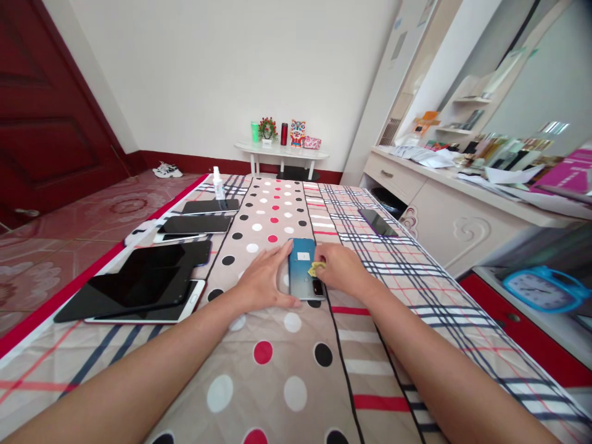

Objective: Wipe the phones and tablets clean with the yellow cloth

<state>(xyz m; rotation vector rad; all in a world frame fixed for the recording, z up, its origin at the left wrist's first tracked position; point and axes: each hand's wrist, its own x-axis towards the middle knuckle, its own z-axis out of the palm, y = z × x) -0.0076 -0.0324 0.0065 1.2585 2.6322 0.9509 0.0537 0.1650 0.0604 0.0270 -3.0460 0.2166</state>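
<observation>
A blue-to-silver smartphone [300,280] lies face down on the patterned bedspread, its camera block at the near right corner and a small white label on its back. My left hand [263,277] grips it along the left side, with fingertips at the far corner and the thumb at the near edge. Between the fingers of my right hand [343,266] is a small yellow cloth [314,269], pressed against the right part of the phone's back. The fingertips of the right hand are partly hidden.
To the left lie black tablets [139,274], a white-framed tablet [194,297], dark phones [197,224] and a white spray bottle [217,184]. Another phone [377,222] rests at the right. A cluttered dresser [430,191] and a blue clock [541,290] stand beyond the bed's right edge.
</observation>
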